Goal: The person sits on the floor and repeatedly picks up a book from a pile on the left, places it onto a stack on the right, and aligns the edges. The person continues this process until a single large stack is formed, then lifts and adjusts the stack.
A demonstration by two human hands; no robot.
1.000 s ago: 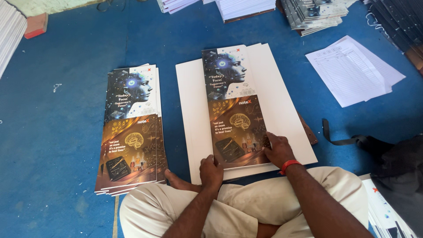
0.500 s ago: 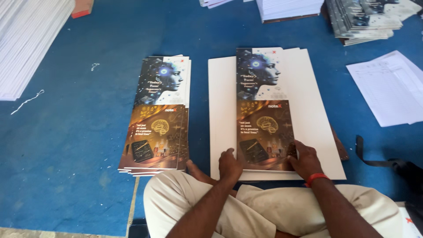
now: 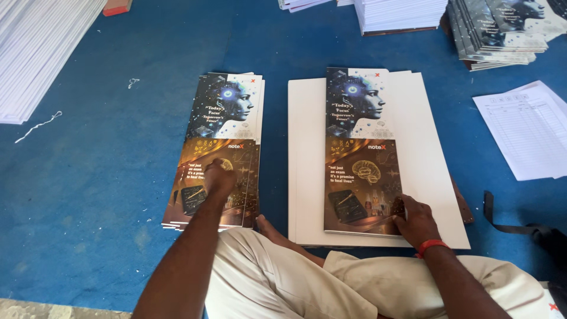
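Head view: the left hand (image 3: pixel 220 177), fingers curled, pressed on the top sheet of the stack of printed covers (image 3: pixel 218 147) at centre-left, seemingly to draw it off. The right hand (image 3: pixel 415 217), flat with fingers together, pinned the lower right corner of a single printed cover (image 3: pixel 361 153) on white boards (image 3: pixel 431 153) at centre-right, steadying it. Half a second earlier, both hands rested at that cover's lower edge.

Seated cross-legged. My left hand (image 3: pixel 220 177) is stretched forward, arm nearly straight, palm down, fingers (image 3: pixel 227 166) loosely curled and pressing flat. My right hand (image 3: pixel 416 217) sits closer in, wrist bent, red band on wrist, fingers (image 3: pixel 400 207) bunched, pressing down.
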